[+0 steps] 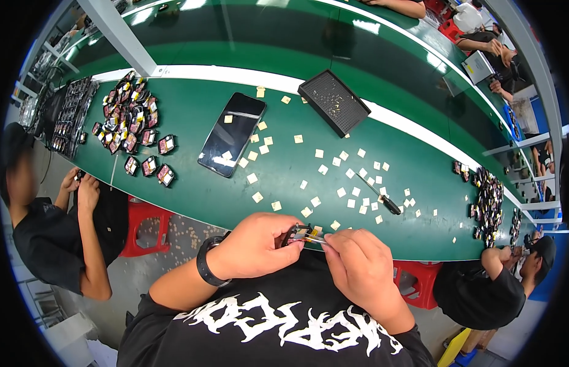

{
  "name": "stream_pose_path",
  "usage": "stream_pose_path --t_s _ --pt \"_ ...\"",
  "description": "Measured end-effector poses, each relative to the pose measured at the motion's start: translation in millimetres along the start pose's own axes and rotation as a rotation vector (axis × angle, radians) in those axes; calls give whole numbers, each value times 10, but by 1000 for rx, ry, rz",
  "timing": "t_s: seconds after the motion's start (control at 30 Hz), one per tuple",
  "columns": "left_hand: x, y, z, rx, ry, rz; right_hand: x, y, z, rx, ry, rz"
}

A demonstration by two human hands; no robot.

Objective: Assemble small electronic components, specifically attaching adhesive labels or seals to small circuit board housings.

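Observation:
My left hand (255,244), with a black band on its wrist, is closed on a small black electronic module (291,235) just over the table's near edge. Between the pinched fingers of my right hand (361,260) is a thin silver tool (315,238), probably tweezers. Its tip meets the module, where a bit of yellow shows; the fingers hide part of both. Beyond my hands, many small cream square pieces (275,206) lie scattered on the green table (192,211). A screwdriver (389,205) with a dark handle rests among them, to the right.
A dark phone (233,134) and a black tray (335,103) holding tiny metal parts lie farther back. Similar modules are heaped at left (128,113) and right (489,199). A grey post (122,37) stands far left. Co-workers sit at left (58,244) and right (486,287).

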State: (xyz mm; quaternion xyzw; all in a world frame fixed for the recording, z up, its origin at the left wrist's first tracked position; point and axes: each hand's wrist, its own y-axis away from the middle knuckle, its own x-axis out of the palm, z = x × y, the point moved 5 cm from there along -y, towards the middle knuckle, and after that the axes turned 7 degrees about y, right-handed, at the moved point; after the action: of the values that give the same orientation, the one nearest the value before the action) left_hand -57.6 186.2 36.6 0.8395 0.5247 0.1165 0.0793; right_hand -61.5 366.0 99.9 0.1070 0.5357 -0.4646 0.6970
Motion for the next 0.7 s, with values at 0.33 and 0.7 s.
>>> stream_pose_path --t_s 0.33,0.7 --pt "-29 58 -80 6 -223 166 86 69 47 47 -114 -2" --pt "78 183 59 -335 594 331 257 275 -70 370 -802 158"
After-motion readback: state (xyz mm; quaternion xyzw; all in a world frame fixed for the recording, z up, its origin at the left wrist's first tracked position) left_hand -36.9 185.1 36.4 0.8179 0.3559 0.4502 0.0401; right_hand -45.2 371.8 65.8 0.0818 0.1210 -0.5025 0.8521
